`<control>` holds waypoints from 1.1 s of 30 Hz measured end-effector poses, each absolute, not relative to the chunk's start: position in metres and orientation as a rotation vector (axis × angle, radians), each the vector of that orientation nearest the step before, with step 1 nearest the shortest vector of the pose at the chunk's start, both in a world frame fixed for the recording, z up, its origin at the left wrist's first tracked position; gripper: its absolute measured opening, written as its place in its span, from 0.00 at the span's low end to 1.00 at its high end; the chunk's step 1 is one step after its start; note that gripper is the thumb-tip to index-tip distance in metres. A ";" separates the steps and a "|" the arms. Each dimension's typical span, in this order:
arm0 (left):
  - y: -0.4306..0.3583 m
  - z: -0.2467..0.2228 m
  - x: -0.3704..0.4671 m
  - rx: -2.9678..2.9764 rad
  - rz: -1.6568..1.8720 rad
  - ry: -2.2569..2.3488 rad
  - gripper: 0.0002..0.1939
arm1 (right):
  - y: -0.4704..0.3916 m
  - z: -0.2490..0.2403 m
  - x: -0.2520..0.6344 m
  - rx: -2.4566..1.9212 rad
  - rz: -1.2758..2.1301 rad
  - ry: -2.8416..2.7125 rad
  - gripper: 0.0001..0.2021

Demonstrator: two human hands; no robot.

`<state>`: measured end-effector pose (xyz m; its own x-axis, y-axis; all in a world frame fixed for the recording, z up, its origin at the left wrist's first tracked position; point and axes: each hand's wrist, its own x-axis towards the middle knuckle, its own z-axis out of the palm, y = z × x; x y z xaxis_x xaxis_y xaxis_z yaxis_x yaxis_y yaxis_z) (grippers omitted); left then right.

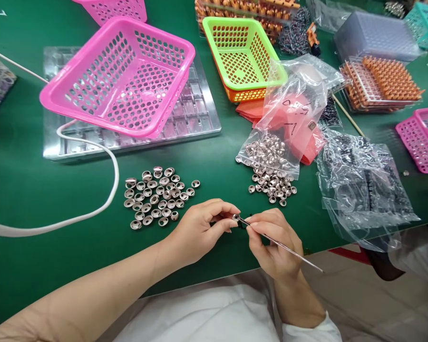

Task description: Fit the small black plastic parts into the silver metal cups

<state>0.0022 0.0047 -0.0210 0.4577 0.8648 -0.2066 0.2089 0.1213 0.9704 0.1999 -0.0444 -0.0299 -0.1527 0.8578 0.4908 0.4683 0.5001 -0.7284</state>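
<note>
Thumb and fingertips of my left hand (pixel 203 228) pinch a small silver metal cup (pixel 236 217). My right hand (pixel 276 240) is closed round a thin metal rod (pixel 296 254), like a pen, with its tip at the cup. Some small black pieces (pixel 243 225) lie on the table just behind the fingertips, partly hidden. To the left of my left hand spreads a group of larger silver cups with holes (pixel 157 197). Beyond my hands, smaller silver cups (pixel 274 185) spill from a clear plastic bag (pixel 296 90).
A pink basket (pixel 121 76) stands on a metal tray (pixel 207 114), with a white cord (pixel 114 175) curving beside it. A green basket (pixel 240 52) nests in an orange one. On the right lie clear bags of black parts (pixel 367 175), orange racks (pixel 388 80) and another pink basket (pixel 423 140).
</note>
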 end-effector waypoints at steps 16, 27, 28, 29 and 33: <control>0.008 -0.018 0.004 1.219 0.579 1.036 0.08 | -0.047 -0.031 0.201 -1.127 0.445 -1.718 0.18; 0.008 -0.018 0.005 1.213 0.589 1.040 0.09 | -0.046 -0.029 0.202 -1.112 0.462 -1.744 0.18; 0.008 -0.018 0.005 1.213 0.588 1.040 0.09 | -0.046 -0.029 0.201 -1.111 0.459 -1.751 0.18; 0.007 -0.017 0.005 1.213 0.587 1.040 0.09 | -0.046 -0.029 0.201 -1.112 0.458 -1.755 0.18; 0.008 -0.017 0.005 1.228 0.575 1.036 0.09 | -0.046 -0.030 0.201 -1.123 0.459 -1.763 0.17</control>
